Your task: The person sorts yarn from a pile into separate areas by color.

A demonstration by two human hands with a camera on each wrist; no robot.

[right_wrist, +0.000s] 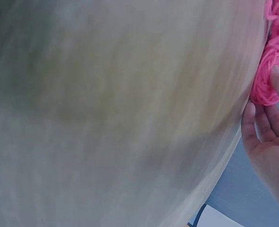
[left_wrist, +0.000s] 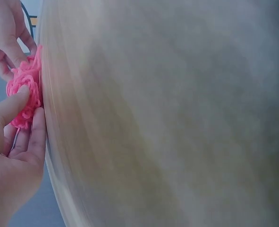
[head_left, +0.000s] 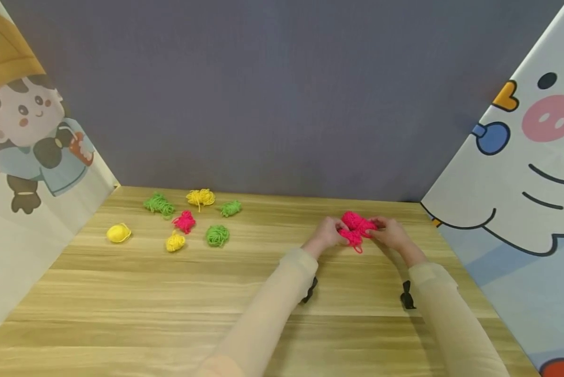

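A cluster of bright pink yarn balls (head_left: pixel 355 222) lies on the right part of the wooden table, with a small loop trailing toward the front. My left hand (head_left: pixel 328 234) pinches the cluster's left side. In the left wrist view, the thumb of that left hand (left_wrist: pixel 21 151) presses on the pink yarn (left_wrist: pixel 28 106) while the fingers curl beneath it. From the opposite side my right hand (head_left: pixel 391 234) grips the right-hand ball. The right wrist view has the right thumb against the pink yarn (right_wrist: pixel 274 61), with the fingers under its edge.
Toward the back left lie several small yarn bundles: green (head_left: pixel 158 204), yellow (head_left: pixel 200 197), pink (head_left: pixel 185 222) and others. A grey panel (head_left: pixel 272 104) rises behind the wooden table (head_left: pixel 121 303). Printed cartoon panels stand on both sides. Black straps (head_left: pixel 407 296) hang by the forearms.
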